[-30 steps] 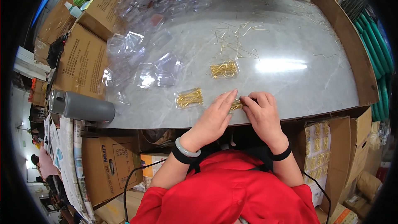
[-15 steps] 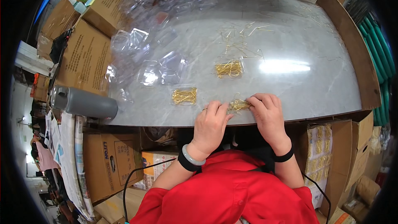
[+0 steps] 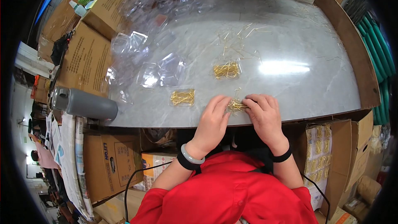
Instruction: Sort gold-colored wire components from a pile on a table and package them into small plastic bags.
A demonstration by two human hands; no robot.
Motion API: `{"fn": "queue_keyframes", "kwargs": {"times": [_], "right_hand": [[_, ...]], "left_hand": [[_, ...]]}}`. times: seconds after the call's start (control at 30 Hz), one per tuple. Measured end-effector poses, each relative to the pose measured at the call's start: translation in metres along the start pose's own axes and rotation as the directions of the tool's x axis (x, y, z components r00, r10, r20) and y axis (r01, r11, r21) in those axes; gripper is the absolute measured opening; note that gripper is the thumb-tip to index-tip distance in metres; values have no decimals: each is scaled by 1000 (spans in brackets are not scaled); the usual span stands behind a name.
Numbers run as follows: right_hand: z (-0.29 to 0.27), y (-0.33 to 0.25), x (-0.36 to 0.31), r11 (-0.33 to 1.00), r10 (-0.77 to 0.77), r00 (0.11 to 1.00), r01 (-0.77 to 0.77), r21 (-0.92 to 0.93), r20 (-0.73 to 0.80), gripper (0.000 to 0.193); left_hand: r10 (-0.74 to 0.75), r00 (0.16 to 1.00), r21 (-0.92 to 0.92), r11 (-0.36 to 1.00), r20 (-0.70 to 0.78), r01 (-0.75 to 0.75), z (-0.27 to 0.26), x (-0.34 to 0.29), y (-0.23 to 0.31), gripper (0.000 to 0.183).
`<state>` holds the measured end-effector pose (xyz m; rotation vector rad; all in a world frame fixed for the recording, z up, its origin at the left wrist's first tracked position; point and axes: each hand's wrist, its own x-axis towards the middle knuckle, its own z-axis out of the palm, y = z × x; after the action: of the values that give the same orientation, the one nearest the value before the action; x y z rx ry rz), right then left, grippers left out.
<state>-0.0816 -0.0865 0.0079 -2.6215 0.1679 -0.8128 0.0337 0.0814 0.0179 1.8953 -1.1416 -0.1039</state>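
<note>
A small bundle of gold wire hooks (image 3: 236,105) is between my hands near the table's front edge. My left hand (image 3: 212,118) closes its fingers on the bundle's left end. At the other end, my right hand (image 3: 265,114) grips the hooks with fingers and thumb. One hook sticks up out of the bundle. To the left, a clear plastic box (image 3: 182,98) lies filled with gold hooks. Another filled clear box (image 3: 226,70) lies farther back. Loose gold hooks (image 3: 237,45) are scattered beyond it.
Clear plastic boxes (image 3: 153,12) pile up along the table's left and back. A grey bottle (image 3: 89,103) lies at the left edge beside cardboard boxes (image 3: 83,58). A brown board (image 3: 352,49) borders the right side. Below right, an open carton (image 3: 338,153) holds packed hooks.
My left fingers have shifted slightly upward along the bundle's left end. My right hand stays on the other end. A hook now stands up more clearly from the bundle.
</note>
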Motion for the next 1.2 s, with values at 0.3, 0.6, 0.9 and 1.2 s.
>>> {"fn": "queue_keyframes", "kwargs": {"times": [0.3, 0.6, 0.9, 1.2], "right_hand": [[-14, -7, 4, 991, 23, 1000, -25, 132, 17, 42], [-1, 2, -4, 984, 98, 995, -96, 153, -10, 46], [10, -28, -1, 874, 256, 963, -268, 406, 84, 69], [-3, -16, -12, 884, 316, 947, -313, 348, 50, 72]], "left_hand": [[61, 995, 235, 969, 84, -79, 2, 16, 2, 65], [159, 981, 122, 978, 109, -172, 23, 22, -9, 40], [235, 953, 114, 959, 191, -259, 26, 22, -16, 46], [224, 959, 83, 967, 175, -241, 24, 18, -15, 52]]}}
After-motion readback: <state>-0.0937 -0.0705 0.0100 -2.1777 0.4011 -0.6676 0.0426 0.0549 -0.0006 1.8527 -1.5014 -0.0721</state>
